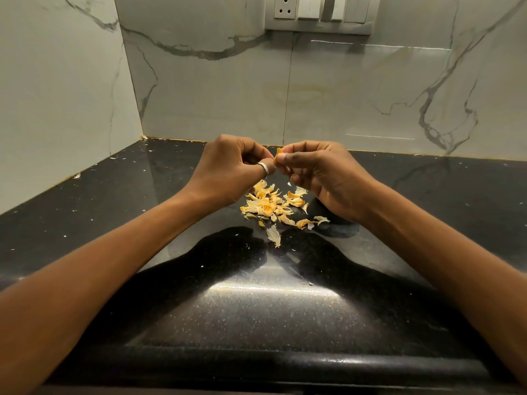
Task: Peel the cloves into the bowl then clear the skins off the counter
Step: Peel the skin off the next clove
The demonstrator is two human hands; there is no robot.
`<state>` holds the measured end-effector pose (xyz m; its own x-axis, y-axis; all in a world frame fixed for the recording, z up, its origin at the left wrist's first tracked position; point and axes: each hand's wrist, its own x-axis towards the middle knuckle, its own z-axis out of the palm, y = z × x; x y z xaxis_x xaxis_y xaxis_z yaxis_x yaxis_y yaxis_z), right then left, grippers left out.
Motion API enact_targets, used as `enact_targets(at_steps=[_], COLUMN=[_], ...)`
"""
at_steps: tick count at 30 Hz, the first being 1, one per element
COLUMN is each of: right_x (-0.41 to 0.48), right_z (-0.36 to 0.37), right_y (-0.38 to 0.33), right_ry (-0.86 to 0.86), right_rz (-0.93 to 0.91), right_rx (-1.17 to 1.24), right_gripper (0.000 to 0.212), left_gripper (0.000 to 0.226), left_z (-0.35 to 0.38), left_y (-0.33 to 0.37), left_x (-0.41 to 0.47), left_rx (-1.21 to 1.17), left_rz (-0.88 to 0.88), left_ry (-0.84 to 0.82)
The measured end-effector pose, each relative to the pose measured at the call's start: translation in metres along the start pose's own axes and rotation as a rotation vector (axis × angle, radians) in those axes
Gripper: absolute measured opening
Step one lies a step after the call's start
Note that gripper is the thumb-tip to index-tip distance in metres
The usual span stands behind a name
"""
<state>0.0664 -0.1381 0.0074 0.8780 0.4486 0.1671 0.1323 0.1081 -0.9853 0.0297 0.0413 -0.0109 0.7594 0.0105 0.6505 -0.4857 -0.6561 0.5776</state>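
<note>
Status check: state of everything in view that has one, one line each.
Counter: speckled with small flecks.
Left hand: pinching the clove.
Right hand: pinching the clove.
Clove: held above the counter, skin flap sticking up, mostly hidden.
Skins: piled loose on the counter under the hands.
Socket: nothing plugged in.
Bowl: not in view.

- Clove (278, 154): mostly hidden, only a yellow-orange tip showing, held above the worktop (256, 309).
- Skins (269, 206): papery yellow flakes, heaped loosely on the black worktop.
</note>
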Motion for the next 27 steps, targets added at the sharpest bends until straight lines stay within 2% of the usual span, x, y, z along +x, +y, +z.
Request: enact_targets(at_steps=[2, 5, 8, 12, 15, 19, 24, 27], right_x=[0.001, 0.002, 0.003, 0.003, 0.002, 0.002, 0.002, 0.002], right_z=[0.001, 0.000, -0.001, -0.001, 0.000, -0.001, -0.003, -0.004], right_y=[0.003, 0.006, 0.009, 0.009, 0.010, 0.010, 0.007, 0.006], right_ry=[-0.006, -0.006, 0.002, -0.017, -0.037, -0.067, -0.111, -0.142], right_rz=[-0.026, -0.094, -0.151, -0.185, -0.200, -0.194, -0.174, -0.160], right_rx=[-0.072, -0.227, -0.329, -0.385, -0.428, -0.399, -0.290, -0.198], right_gripper=[0.004, 0.008, 0.011, 0.017, 0.015, 0.015, 0.014, 0.012], left_gripper=[0.010, 0.013, 0.022, 0.021, 0.019, 0.017, 0.016, 0.014], left_z=[0.001, 0.000, -0.001, 0.000, 0.000, -0.002, -0.005, -0.008], left_y=[-0.001, -0.002, -0.003, 0.000, 0.001, 0.005, 0.010, 0.010], left_x=[-0.001, -0.001, -0.001, -0.002, -0.001, -0.001, 0.002, 0.002], left_rx=[0.137, 0.238, 0.300, 0.306, 0.149, -0.236, -0.554, -0.703], left_rz=[0.122, 0.199, 0.209, 0.168, -0.014, -0.349, -0.560, -0.629], left_ry=[0.020, 0.049, 0.041, 0.033, -0.013, -0.133, -0.160, -0.180])
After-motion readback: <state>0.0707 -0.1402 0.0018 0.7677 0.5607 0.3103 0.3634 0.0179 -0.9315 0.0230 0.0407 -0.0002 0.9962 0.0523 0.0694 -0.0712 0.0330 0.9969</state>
